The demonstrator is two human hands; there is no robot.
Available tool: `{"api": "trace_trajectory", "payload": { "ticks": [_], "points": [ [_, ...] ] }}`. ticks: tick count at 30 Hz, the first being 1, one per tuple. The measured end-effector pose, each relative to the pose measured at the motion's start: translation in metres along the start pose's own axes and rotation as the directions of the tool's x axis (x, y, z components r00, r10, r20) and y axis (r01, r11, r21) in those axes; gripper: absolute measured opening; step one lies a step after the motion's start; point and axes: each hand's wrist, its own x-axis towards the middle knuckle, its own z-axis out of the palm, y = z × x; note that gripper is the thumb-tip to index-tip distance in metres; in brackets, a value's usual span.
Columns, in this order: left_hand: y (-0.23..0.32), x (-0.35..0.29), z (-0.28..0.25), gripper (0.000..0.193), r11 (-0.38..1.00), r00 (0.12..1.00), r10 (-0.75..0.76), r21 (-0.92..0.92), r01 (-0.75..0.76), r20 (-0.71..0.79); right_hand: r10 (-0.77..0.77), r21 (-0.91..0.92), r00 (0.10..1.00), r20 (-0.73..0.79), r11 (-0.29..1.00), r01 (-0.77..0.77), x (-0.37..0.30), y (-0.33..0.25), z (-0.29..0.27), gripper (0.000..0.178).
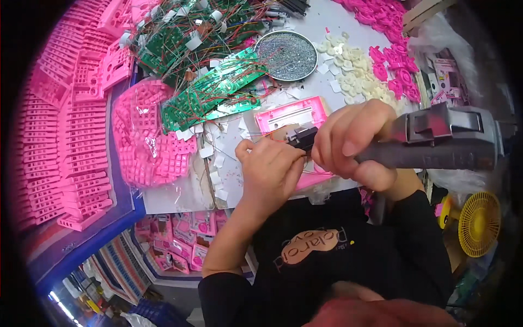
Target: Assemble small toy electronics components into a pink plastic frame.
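My right hand (357,141) is wrapped around a grey cylindrical power tool (436,150) with a metal clip on its upper side. The tool's rear end points right. A black part with a metal piece (303,137) shows between my two hands; what it belongs to is unclear. My left hand (272,166) lies over a pink plastic casing (291,115), fingers bent and closed near the black part. Whatever its fingertips grip is hidden. Thin red wires run beside those fingers. The casing's lower part is mostly covered by my hands.
Green circuit boards (218,87) with tangled wires lie left of a round tin of small metal pieces (287,54). Cream parts (348,62) and pink parts (395,62) are heaped right. A bag of pink keypads (144,136) sits beside stacked pink casings (81,131). A yellow fan (479,223) stands lower right.
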Motion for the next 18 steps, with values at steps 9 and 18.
{"api": "trace_trajectory", "payload": {
  "ticks": [9, 18],
  "points": [
    [-0.005, -0.019, 0.006, 0.048, 0.975, 0.98, -0.127, 0.164, 0.152, -0.153, -0.018, -0.112, 1.0, -0.009, 0.994, 0.016, 0.005, 0.015, -0.006, 0.029],
    [-0.031, -0.037, 0.02, 0.043, 0.95, 0.988, -0.025, 0.303, 0.071, -0.152, 0.05, -0.243, 0.998, 0.027, 0.969, -0.042, 0.003, 0.036, -0.005, 0.028]
  ]
}}
